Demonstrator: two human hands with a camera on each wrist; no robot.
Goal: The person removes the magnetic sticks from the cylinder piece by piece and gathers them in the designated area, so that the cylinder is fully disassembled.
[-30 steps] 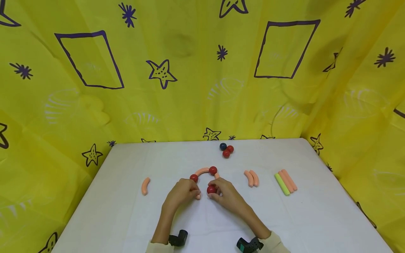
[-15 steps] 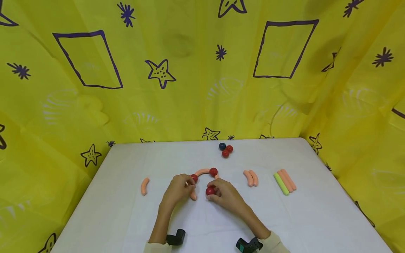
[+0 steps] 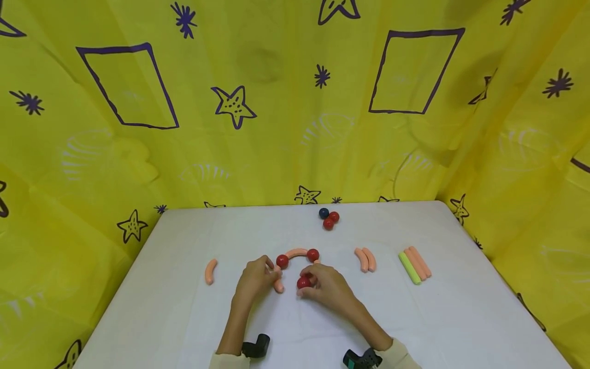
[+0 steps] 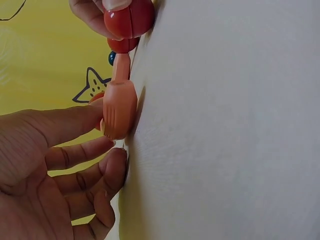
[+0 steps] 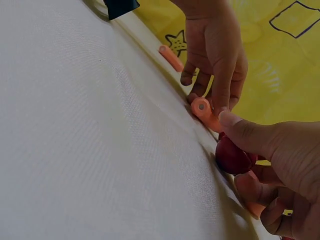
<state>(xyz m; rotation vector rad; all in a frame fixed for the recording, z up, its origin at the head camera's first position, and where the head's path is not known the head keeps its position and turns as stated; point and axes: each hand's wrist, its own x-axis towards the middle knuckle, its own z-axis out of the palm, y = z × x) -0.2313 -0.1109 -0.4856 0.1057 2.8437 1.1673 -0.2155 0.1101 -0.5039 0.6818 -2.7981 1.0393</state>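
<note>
The right hand [image 3: 332, 290] is pinching a red ball [image 3: 303, 283] between the thumb and fingertips at the white table [image 3: 295, 335]. The left hand [image 3: 253, 279] is touching a curved orange stick [image 3: 278, 286]; its thumb and forefinger are lying close about the stick, the other fingers are bending alongside, and whether they are pinching it cannot be told. A second red ball [image 3: 282, 261] is sitting at the far end of this stick. An arched stick [image 3: 296, 252] is running from there to a third red ball [image 3: 313, 255]. A partly hidden stick [image 3: 317, 262] is lying between that ball and the right hand. A loose curved stick [image 3: 210, 271] is lying well apart on the left. Two curved sticks [image 3: 371, 260] are lying side by side on the right, and beyond them a green stick [image 3: 409, 268] is lying beside two straight orange sticks [image 3: 421, 263]. A dark blue ball [image 3: 324, 213] is resting near two red balls [image 3: 328, 224] at the back.
</note>
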